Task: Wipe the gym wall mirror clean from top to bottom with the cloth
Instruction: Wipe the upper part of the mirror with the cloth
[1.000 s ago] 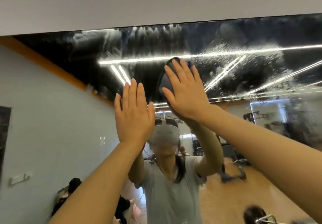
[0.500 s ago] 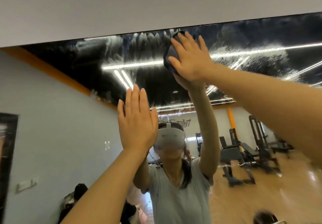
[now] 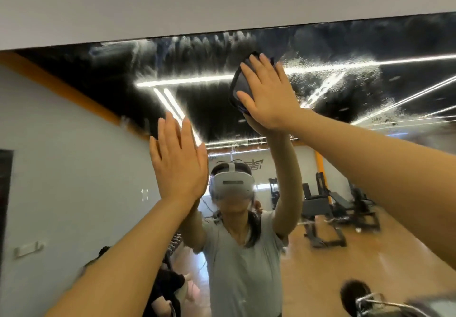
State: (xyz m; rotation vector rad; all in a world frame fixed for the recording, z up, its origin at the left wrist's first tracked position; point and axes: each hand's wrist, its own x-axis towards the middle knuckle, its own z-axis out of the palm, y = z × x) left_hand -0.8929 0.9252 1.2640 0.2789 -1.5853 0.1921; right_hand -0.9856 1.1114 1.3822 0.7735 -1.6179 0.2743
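The wall mirror (image 3: 74, 168) fills most of the head view, with its top edge running under a white wall. Wet streaks and droplets cover its upper band. My right hand (image 3: 267, 94) presses a dark cloth (image 3: 240, 82) flat against the glass a little below the top edge, fingers straight. My left hand (image 3: 179, 163) lies flat on the mirror lower and to the left, fingers straight and together, holding nothing. Most of the cloth is hidden under my right palm.
The white wall (image 3: 222, 1) borders the mirror above. The glass reflects me, a grey wall, gym machines (image 3: 333, 208) on a wooden floor and ceiling light strips. A dark round object with metal (image 3: 357, 297) sits at the lower right.
My right hand slid the cloth up to the mirror's top edge, then back down a little. The left hand stayed flat on the glass.
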